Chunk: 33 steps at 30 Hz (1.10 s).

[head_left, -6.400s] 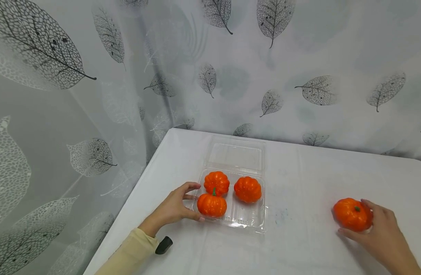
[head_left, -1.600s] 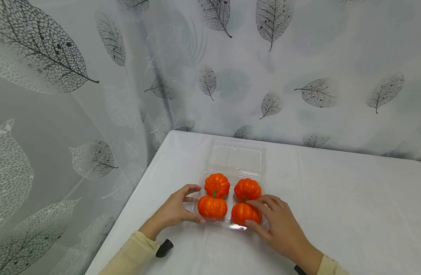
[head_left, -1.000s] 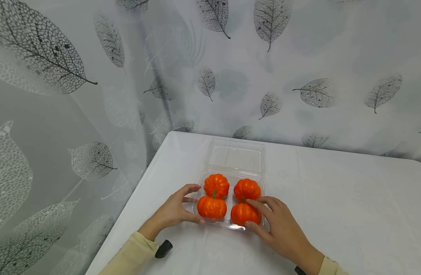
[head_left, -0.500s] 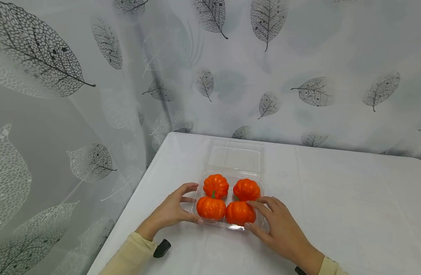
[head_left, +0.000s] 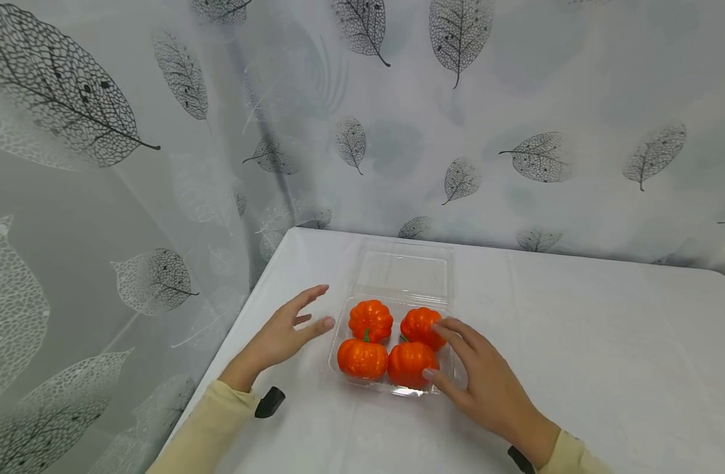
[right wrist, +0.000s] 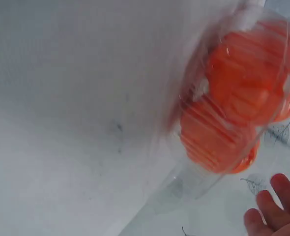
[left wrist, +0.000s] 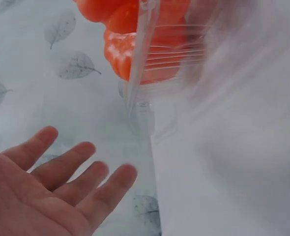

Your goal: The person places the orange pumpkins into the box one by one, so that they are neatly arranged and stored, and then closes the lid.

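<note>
Four orange toy pumpkins, several in two rows, sit in a clear plastic clamshell box (head_left: 368, 384). The back left pumpkin (head_left: 371, 318) and front left pumpkin (head_left: 362, 360) show green stems. Against the front left one leans the front right pumpkin (head_left: 410, 365), with the back right pumpkin (head_left: 418, 324) behind it. My left hand (head_left: 274, 340) is off the box's left side, its fingers spread and holding nothing, as the left wrist view confirms. My right hand (head_left: 487, 382) hovers at the box's right side, fingertips overlapping the right pumpkins; the right wrist view shows its fingers (right wrist: 274, 209) extended.
The box's lid (head_left: 404, 271) lies folded back behind it on the white table (head_left: 575, 342). Leaf-print curtains (head_left: 398, 151) hang behind and to the left. A black piece (head_left: 270, 402) sits by my left wrist.
My right hand brought a pumpkin from the table's right into the box and released it; that pumpkin then shifted left and turned. My left hand has just lifted away from the box, leftward.
</note>
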{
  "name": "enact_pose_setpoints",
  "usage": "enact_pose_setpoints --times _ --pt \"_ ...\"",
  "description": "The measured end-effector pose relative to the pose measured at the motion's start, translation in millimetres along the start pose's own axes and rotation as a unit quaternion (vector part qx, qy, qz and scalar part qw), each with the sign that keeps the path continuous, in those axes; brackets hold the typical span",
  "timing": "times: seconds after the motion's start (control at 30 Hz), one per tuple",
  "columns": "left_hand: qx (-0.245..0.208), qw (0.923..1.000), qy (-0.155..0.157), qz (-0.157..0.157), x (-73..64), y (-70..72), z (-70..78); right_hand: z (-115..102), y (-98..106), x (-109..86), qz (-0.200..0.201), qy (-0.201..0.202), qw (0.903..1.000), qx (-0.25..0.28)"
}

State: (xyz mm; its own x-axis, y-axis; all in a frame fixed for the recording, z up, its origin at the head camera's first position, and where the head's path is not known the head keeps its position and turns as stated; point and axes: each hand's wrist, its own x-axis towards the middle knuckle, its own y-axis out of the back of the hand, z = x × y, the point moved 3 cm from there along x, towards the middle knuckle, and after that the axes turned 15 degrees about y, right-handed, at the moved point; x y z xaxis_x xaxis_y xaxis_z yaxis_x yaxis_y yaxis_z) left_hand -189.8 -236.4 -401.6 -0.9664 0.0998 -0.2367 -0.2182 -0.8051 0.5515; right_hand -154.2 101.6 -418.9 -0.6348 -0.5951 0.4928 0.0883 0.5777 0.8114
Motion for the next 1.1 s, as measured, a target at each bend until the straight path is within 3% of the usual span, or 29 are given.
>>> enact_pose_setpoints --times 0.13,0.3,0.47,0.6,0.73,0.87,0.97,1.1 --pt "-0.003 0.9994 -0.032 0.010 4.7 4.2 16.5 6 14 12.5 0.021 0.007 0.9995 0.023" --pt "-0.027 0.9950 -0.095 -0.009 12.2 10.7 43.8 18 36 33.3 0.030 0.024 0.9976 0.057" --pt "-0.079 0.9813 -0.172 -0.037 22.3 21.9 72.0 33 55 56.8 0.048 0.016 0.9896 0.135" --pt "-0.136 0.9676 -0.203 -0.061 34.1 33.3 93.3 46 67 74.9 0.090 0.028 0.9718 0.216" --pt "-0.188 0.9565 -0.204 -0.090 50.5 41.2 107.8 59 71 88.2 0.116 0.009 0.9381 0.326" --pt "-0.240 0.9455 -0.177 -0.130 71.2 45.0 110.9 74 67 95.1 0.136 -0.050 0.8874 0.438" --pt "-0.290 0.9323 -0.141 -0.164 87.5 45.4 104.7 84 61 96.8 0.152 -0.085 0.8419 0.511" --pt "-0.351 0.9128 -0.087 -0.189 110.4 42.7 85.0 99 50 94.6 0.161 -0.134 0.7918 0.574"
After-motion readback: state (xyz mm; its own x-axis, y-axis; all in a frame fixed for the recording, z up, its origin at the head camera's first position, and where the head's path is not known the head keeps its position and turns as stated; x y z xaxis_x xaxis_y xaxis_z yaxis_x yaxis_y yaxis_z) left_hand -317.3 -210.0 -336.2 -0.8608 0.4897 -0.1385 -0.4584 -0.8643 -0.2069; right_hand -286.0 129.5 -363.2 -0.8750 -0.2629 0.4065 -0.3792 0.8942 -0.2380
